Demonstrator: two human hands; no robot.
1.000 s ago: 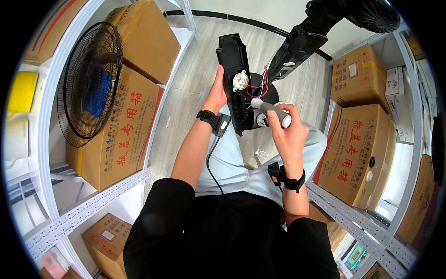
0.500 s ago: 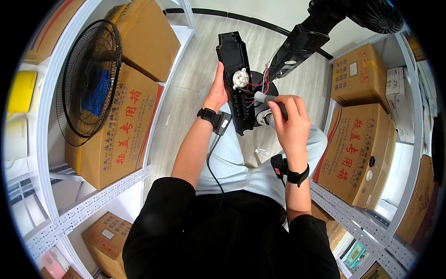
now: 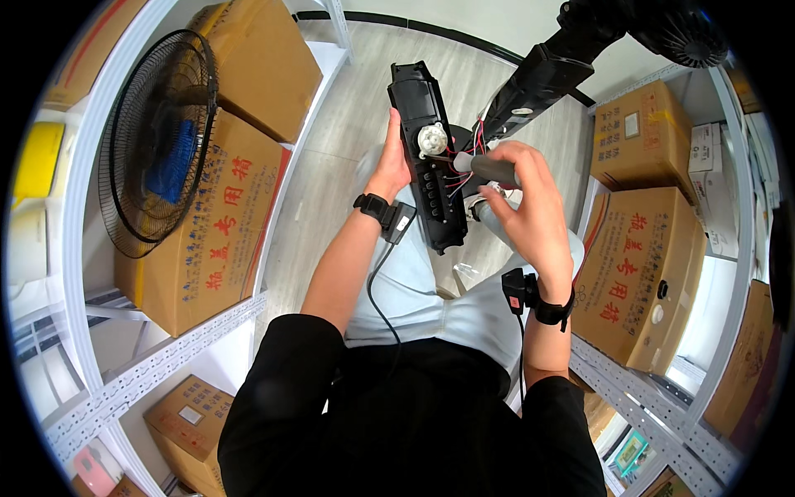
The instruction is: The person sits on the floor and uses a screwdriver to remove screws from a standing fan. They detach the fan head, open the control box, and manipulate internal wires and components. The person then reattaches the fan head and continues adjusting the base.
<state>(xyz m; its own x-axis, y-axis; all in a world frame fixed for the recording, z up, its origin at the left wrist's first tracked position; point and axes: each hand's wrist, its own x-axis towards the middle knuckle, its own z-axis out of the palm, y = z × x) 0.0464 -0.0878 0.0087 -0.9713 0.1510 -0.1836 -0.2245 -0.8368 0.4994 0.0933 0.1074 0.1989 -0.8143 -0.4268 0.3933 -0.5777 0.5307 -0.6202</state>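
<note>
My left hand (image 3: 391,166) grips the left edge of a long black panel (image 3: 421,87), held tilted above my lap. The panel carries a pale round part (image 3: 433,139), a row of dark bumps and thin red, blue and white wires (image 3: 464,176). My right hand (image 3: 534,217) has its fingers curled on the grey handle of a screwdriver (image 3: 484,167), whose shaft points left across the panel just below the round part; its tip is too small to make out. Behind the panel, a black jointed column (image 3: 546,79) rises to a ribbed head (image 3: 694,45) at the upper right.
Metal shelving (image 3: 79,265) flanks me on both sides with cardboard boxes (image 3: 629,273). A wire fan cage (image 3: 157,141) with a blue centre leans at the left shelf. Pale flooring (image 3: 356,83) lies ahead, up to a wall with a dark skirting strip.
My right hand has moved rightward, the screwdriver now lying flatter and higher against the panel. The panel has shifted slightly right and down from half a second ago, still in my left hand.
</note>
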